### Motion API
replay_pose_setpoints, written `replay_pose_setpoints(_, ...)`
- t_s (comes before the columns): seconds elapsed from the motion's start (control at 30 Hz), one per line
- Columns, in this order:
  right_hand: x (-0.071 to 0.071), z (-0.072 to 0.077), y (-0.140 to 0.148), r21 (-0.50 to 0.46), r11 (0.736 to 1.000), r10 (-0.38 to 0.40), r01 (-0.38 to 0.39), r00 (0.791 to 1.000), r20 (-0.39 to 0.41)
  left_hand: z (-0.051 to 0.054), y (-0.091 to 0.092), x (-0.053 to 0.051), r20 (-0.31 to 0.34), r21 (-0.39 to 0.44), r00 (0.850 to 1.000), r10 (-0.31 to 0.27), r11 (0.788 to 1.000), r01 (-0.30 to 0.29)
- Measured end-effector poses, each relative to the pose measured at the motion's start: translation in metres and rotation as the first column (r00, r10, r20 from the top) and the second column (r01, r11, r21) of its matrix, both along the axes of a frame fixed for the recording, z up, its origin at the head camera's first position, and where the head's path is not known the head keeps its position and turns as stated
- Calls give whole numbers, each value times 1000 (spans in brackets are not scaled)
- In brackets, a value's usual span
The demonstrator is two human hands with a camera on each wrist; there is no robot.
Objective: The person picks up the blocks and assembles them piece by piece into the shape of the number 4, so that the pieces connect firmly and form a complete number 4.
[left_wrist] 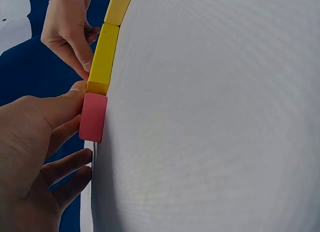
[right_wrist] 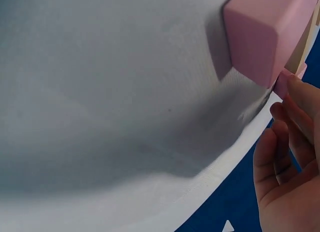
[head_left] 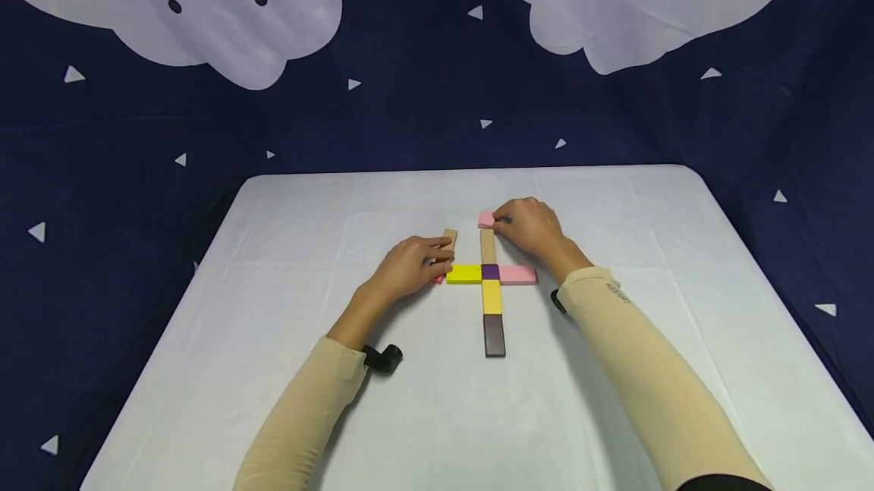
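Observation:
In the head view, flat coloured blocks form a cross: a purple block (head_left: 490,272) in the middle, bright yellow (head_left: 464,274) to its left, a pink block (head_left: 518,275) to its right, a wooden block (head_left: 488,247) above, a golden-yellow block (head_left: 492,297) and a dark grey block (head_left: 495,336) below. My right hand (head_left: 536,229) pinches a small pink block (head_left: 485,219) at the cross's top end. With fingers fairly straight, my left hand (head_left: 406,267) touches a slanted wooden block (head_left: 450,236) and a red-pink block (left_wrist: 93,117) by the yellow block's left end; its fingers partly cover both.
A white cloth covers the table (head_left: 341,218), whose far edge lies a short way beyond the blocks. Behind hangs a dark blue cloth (head_left: 410,134) with clouds and small triangles. A black wrist camera (head_left: 384,359) sits under my left wrist.

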State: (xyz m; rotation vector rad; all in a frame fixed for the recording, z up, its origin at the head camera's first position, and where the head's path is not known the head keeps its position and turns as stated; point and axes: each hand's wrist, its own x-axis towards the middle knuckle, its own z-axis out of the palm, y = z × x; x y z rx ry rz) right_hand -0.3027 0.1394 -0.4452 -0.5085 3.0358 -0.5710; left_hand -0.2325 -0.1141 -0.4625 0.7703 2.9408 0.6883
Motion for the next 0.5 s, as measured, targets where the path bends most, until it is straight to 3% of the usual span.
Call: replay_pose_setpoints(0.5, -2, -2, -8, -55, 998, -19, 20, 1000, 17, 1, -1, 0, 14, -7, 1000, 5, 1000, -5)
